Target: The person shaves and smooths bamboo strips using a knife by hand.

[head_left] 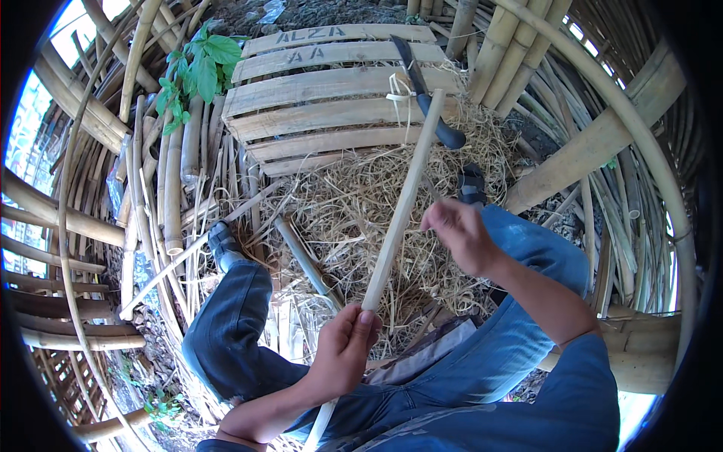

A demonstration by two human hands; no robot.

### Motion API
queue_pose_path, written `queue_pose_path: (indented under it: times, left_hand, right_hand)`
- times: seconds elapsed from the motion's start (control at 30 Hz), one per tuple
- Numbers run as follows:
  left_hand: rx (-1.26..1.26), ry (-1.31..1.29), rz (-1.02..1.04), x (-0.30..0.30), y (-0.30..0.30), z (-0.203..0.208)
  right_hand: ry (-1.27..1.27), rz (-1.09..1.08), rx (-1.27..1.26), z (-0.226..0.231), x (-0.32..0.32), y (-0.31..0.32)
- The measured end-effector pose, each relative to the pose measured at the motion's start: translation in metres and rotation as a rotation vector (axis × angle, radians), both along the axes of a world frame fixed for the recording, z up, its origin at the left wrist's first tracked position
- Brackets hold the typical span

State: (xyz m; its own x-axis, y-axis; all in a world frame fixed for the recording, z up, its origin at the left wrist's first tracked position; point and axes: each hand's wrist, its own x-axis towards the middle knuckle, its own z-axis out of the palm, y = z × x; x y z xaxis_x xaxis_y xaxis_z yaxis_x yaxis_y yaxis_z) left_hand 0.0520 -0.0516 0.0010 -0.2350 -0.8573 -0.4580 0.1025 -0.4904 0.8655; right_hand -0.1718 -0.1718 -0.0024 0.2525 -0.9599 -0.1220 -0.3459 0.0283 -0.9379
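At the far left, stacked bamboo poles [172, 181] are seen lying beside a leafy green plant [197, 64]. Nearer the middle, a pale bamboo strip [399, 207] is held slanting up and away from the person's lap, its far end reaching over a wooden pallet [324, 105]. The strip's near part is gripped by the left hand [343, 350], whose fingers are closed round it with the thumb pressed on top. A dark-handled knife [425, 94] is left lying on the pallet, just beside the strip's far tip. To the right, the right hand [461, 233] is held close beside the strip, its fingers curled together; whether a thin sliver is pinched cannot be told. The strip looks already split and smoothed, and dry shavings [354, 203] are heaped below, so much stripping is judged done; further work is not shown.
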Motion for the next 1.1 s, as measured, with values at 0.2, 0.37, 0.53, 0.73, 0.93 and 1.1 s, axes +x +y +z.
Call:
queue_pose_path:
  times: [0.2,0.37,0.53,0.73,0.93,1.1]
  left_hand:
    - [0.046,0.122,0.003,-0.005,-0.010,0.006]
    - [0.080,0.144,-0.014,-0.010,-0.012,0.008]
    - [-0.013,0.036,-0.158,-0.011,-0.006,-0.002]
    - [0.056,0.084,-0.321,-0.006,0.002,0.001]
    - [0.020,0.078,-0.209,-0.009,0.000,0.003]
    - [-0.002,0.104,-0.198,-0.008,-0.003,0.005]
  right_hand:
    - [-0.204,0.159,0.166,0.010,0.031,0.024]
    - [-0.232,0.095,0.087,0.018,0.028,0.021]
    - [-0.314,-0.237,-0.124,0.026,0.012,-0.010]
    - [-0.412,-0.520,-0.135,0.045,-0.014,-0.033]
    - [-0.408,-0.332,0.061,0.037,-0.012,-0.025]
    - [-0.352,-0.201,0.131,0.044,0.001,-0.015]
